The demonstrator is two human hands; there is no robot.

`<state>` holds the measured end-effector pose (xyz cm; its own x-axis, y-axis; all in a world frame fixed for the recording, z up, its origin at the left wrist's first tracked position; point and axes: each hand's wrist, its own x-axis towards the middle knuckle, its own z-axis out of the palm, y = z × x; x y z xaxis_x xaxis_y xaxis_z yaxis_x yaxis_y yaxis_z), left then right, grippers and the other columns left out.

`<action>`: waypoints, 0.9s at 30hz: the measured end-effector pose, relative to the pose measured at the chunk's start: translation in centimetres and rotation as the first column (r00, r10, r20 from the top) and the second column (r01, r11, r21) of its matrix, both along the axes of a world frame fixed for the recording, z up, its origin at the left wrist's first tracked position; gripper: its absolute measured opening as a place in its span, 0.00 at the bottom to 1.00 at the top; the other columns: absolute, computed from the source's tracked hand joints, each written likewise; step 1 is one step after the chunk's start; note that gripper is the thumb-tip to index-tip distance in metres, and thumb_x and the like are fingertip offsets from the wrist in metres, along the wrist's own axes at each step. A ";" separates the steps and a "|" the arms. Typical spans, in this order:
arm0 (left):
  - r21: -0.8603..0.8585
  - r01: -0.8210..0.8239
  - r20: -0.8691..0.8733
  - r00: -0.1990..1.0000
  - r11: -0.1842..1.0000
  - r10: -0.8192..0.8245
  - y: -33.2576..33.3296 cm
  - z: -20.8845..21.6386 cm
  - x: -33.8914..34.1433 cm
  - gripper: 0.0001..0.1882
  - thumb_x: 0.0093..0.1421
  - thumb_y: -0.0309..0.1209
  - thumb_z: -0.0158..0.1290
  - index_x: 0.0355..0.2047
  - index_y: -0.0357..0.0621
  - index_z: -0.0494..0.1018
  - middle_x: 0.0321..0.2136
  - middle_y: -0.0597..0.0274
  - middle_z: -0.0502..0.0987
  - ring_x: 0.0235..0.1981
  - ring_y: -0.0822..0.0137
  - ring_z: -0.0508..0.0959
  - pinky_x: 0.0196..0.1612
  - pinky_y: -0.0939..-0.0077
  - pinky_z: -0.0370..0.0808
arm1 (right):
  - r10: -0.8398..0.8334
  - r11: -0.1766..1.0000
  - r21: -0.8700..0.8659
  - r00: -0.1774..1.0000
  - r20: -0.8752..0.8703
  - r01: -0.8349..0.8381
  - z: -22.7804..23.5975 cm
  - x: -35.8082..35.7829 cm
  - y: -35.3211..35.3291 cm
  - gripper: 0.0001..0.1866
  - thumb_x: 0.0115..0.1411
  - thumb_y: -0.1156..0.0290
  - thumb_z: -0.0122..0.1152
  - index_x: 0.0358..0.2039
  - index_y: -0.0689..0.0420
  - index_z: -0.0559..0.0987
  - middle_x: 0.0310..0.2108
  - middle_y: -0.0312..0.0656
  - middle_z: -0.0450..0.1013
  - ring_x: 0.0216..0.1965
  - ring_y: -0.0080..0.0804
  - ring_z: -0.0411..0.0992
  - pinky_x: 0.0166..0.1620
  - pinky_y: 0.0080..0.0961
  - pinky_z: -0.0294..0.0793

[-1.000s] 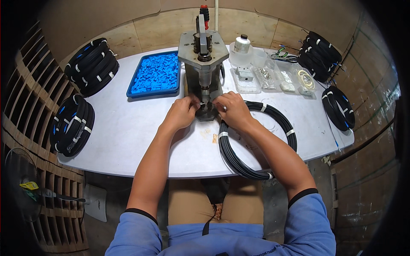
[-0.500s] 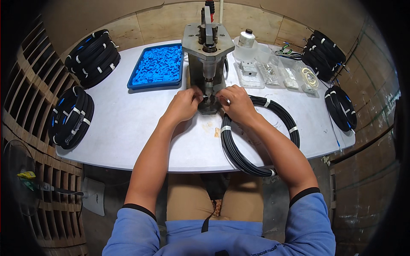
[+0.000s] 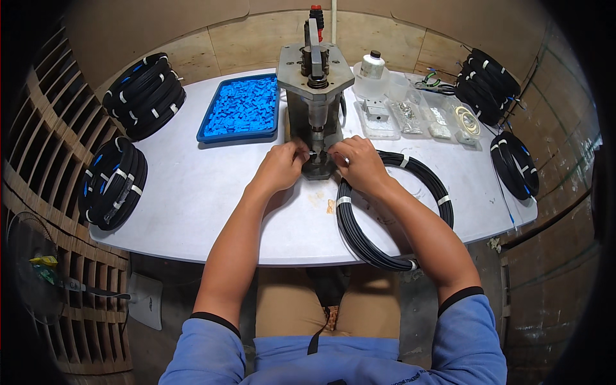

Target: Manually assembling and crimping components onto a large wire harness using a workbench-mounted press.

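A metal bench press [image 3: 316,96] stands upright at the middle of the table, its round ram pointing down at a small die. To the left of the die my left hand [image 3: 282,165] is closed, thumb and fingers pinched against something tiny. On the opposite side my right hand [image 3: 358,163] pinches too, its fingertips close to the die. What either hand holds is too small and too covered by the fingers to name. A coil of black cable [image 3: 346,221], bound with white tape, lies under my right wrist and forearm.
A dark blue tray [image 3: 237,136] of small blue pieces sits left of the press. More black cable coils [image 3: 122,186] stand at both table sides. At the back right are a white bottle [image 3: 372,64], a metal block [image 3: 375,110] and clear bags of small parts [image 3: 406,117].
The whole view has shifted slightly, putting the table a little lower and to the right. Both hands stay pinched at the press die; their grip looks much the same.
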<state>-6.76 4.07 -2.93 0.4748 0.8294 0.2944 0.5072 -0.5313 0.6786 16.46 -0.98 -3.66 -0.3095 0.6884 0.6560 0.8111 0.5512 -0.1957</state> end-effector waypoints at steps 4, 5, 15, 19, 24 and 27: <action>0.049 0.000 -0.013 1.000 0.999 0.001 0.1 0.3 0.1 0.10 0.67 0.29 0.57 0.44 0.34 0.79 0.38 0.43 0.85 0.40 0.47 0.85 0.47 0.60 0.80 | -0.021 1.000 -0.005 1.000 -0.002 0.021 0.3 0.0 0.0 0.09 0.52 0.77 0.66 0.35 0.53 0.84 0.29 0.39 0.78 0.37 0.44 0.76 0.43 0.40 0.73; 0.040 -0.005 -0.016 1.000 0.999 0.006 0.1 0.1 -0.1 0.11 0.67 0.29 0.57 0.44 0.34 0.79 0.38 0.43 0.85 0.40 0.47 0.85 0.47 0.60 0.80 | -0.025 1.000 -0.006 1.000 -0.001 0.025 0.4 -0.1 0.1 0.09 0.52 0.77 0.65 0.35 0.53 0.84 0.29 0.39 0.78 0.37 0.45 0.76 0.43 0.40 0.73; 0.049 -0.023 -0.049 0.998 0.999 0.025 -0.2 0.1 -0.1 0.10 0.67 0.29 0.57 0.44 0.35 0.80 0.37 0.43 0.85 0.39 0.46 0.85 0.46 0.59 0.79 | -0.020 0.998 -0.063 1.000 0.015 0.021 0.2 -0.2 -0.2 0.09 0.56 0.77 0.66 0.38 0.54 0.83 0.33 0.41 0.79 0.40 0.44 0.77 0.47 0.39 0.73; 0.036 -0.009 -0.024 1.000 0.999 0.010 0.0 -0.2 0.0 0.10 0.67 0.28 0.56 0.44 0.35 0.79 0.37 0.43 0.85 0.39 0.47 0.85 0.46 0.60 0.80 | -0.011 0.999 -0.047 1.000 0.006 0.011 0.1 0.0 -0.2 0.09 0.56 0.77 0.67 0.38 0.54 0.83 0.34 0.40 0.80 0.40 0.44 0.77 0.47 0.39 0.74; 0.020 -0.011 -0.019 1.000 1.000 0.011 0.1 0.0 0.1 0.09 0.66 0.27 0.56 0.44 0.35 0.79 0.37 0.43 0.85 0.40 0.48 0.86 0.46 0.60 0.80 | 0.013 1.000 0.001 0.999 -0.031 -0.013 -0.2 0.0 0.2 0.10 0.51 0.78 0.67 0.35 0.53 0.83 0.31 0.38 0.79 0.39 0.43 0.76 0.46 0.38 0.73; 0.018 -0.015 -0.027 1.000 1.000 0.015 -0.2 0.1 0.1 0.10 0.67 0.27 0.56 0.45 0.35 0.79 0.37 0.43 0.85 0.40 0.48 0.86 0.46 0.60 0.80 | 0.024 1.000 0.003 0.999 -0.022 -0.024 -0.2 0.1 0.2 0.11 0.50 0.78 0.67 0.35 0.53 0.83 0.31 0.37 0.78 0.39 0.42 0.76 0.46 0.37 0.72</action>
